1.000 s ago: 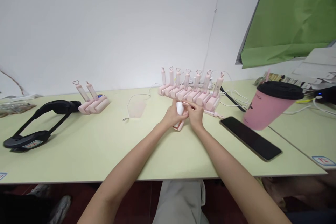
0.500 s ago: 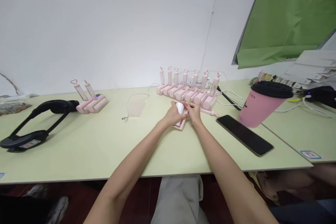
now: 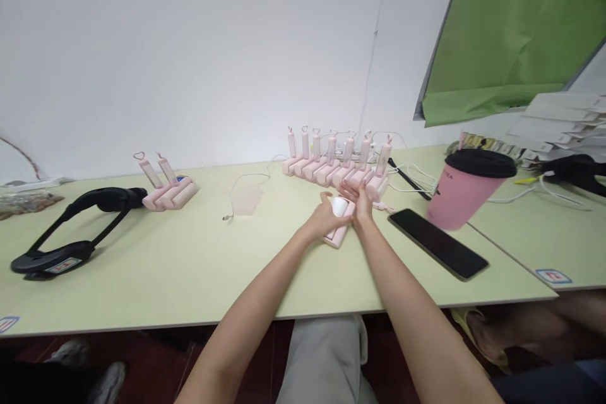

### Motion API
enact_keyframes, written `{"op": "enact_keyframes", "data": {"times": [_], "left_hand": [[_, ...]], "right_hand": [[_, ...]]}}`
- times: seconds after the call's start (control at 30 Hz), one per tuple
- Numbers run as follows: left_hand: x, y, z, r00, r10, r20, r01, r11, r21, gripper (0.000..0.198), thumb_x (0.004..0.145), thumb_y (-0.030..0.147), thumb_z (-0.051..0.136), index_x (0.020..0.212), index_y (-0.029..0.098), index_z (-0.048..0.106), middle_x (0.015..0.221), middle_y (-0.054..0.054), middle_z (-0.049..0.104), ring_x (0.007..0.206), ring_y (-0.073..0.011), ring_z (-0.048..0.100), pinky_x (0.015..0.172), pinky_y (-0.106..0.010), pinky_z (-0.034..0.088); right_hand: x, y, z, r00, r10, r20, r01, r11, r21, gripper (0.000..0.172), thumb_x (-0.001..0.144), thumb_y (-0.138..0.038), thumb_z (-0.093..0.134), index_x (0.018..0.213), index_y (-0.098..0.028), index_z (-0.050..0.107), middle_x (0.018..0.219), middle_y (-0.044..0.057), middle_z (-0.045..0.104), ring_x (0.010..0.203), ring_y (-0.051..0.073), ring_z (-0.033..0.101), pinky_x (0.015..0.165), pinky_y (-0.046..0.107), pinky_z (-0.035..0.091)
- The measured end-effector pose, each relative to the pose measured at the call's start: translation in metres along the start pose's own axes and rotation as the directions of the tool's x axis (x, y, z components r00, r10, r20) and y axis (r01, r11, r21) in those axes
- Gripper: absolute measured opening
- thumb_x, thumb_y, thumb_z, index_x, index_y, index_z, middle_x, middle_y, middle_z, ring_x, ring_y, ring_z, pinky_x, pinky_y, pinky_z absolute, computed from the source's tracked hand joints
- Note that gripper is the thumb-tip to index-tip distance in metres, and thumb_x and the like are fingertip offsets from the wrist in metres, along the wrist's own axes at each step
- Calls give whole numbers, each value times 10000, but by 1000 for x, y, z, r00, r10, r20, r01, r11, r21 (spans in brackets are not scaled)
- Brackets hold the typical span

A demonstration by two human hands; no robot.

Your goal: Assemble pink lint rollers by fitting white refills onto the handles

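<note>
My left hand (image 3: 324, 217) is closed round a white cylinder (image 3: 339, 206), which lies in a pink elongated casing (image 3: 338, 237) on the table. The thumb reaches across the casing towards my other hand. Just right of it, my right hand (image 3: 358, 199) has its fingers stretched out, pointing at a row of pink devices (image 3: 326, 172). Each of these has a thick rounded base and an upright clear tube with a heart-shaped loop on top. Part of the row is hidden behind my right fingers, and I cannot tell whether they touch it.
Two similar pink devices (image 3: 171, 192) stand at the left beside a black headset-like frame (image 3: 78, 227). A thin cable (image 3: 237, 186) lies by a pale pink flat piece (image 3: 247, 201). On the right are a black phone (image 3: 438, 243), a pink lidded cup (image 3: 466, 192) and white cables (image 3: 416, 180).
My right hand has come off the casing and its fingers have spread towards the row. My left hand stays round the white cylinder. The casing appears slightly lower and to the right.
</note>
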State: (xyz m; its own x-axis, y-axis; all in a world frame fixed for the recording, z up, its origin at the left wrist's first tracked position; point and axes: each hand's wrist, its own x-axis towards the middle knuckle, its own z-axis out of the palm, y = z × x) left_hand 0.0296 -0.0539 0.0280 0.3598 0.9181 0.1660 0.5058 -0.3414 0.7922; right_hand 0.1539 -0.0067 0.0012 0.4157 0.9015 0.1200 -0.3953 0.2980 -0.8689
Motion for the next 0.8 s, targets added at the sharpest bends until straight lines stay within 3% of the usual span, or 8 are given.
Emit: {"op": "enact_keyframes", "data": {"times": [0.1,0.2,0.3,0.37,0.47,0.6,0.7,0.8], "left_hand": [[5,-9,-12,970,-3,-242,-8,999,-45,932,635,464,655,1322,140,116,1009,-147,589,923,-263,574,752,-324,415],[10,-24,-30,916,-45,-399,-4,992,-123,853,588,460,697,1274,166,283,1066,-133,572,985,-253,545,800,-328,407],[11,-39,-44,894,-131,-429,9,962,-274,597,579,479,697,1042,154,505,996,-109,596,911,-230,566,774,-324,434],[11,-45,-50,901,-185,-393,-10,896,-445,536,600,480,685,984,143,525,900,-92,613,809,-204,593,726,-325,464],[11,-49,-56,919,-245,-310,-40,724,-689,598,636,460,673,1105,170,441,778,-48,613,678,-177,613,653,-346,505],[10,-51,-59,913,-318,-256,-25,584,-812,596,651,442,676,1108,176,403,659,-9,589,583,-164,607,573,-347,526],[9,-52,-59,910,-349,-223,12,560,-828,481,665,469,653,956,123,490,662,-47,606,547,-160,603,557,-327,526],[9,-52,-58,902,-382,-202,57,569,-820,434,647,457,671,848,101,526,675,-76,616,567,-170,612,563,-309,524]], "right_hand": [[-9,-3,8,993,-24,116,43,986,-159,623,815,-607,244,1012,-142,610,938,121,676,726,163,635,630,278,481],[-18,-6,13,984,-159,85,180,864,-470,563,857,-503,207,1024,-147,609,915,126,675,762,186,626,670,306,460],[-23,-12,6,917,-378,126,295,433,-852,376,845,-335,323,966,-165,636,950,139,655,925,249,565,789,377,402],[-24,-14,-3,869,-433,239,320,123,-940,313,807,-217,383,994,-155,626,1028,168,622,1037,293,488,857,438,337],[-24,-13,-14,866,-391,311,292,-107,-950,346,783,-120,391,1069,-117,587,1019,211,602,1037,321,463,850,479,302],[-25,-6,-9,888,-186,420,401,-131,-907,352,785,-126,463,1127,-127,545,999,141,611,969,254,505,810,375,337],[-33,-3,5,793,-31,609,605,-75,-792,239,788,-189,538,1015,-162,604,1000,87,609,965,187,517,795,277,342],[-46,-7,17,712,1,703,697,-123,-706,215,859,-268,452,1002,-193,595,930,76,623,897,186,544,787,295,329]]}}
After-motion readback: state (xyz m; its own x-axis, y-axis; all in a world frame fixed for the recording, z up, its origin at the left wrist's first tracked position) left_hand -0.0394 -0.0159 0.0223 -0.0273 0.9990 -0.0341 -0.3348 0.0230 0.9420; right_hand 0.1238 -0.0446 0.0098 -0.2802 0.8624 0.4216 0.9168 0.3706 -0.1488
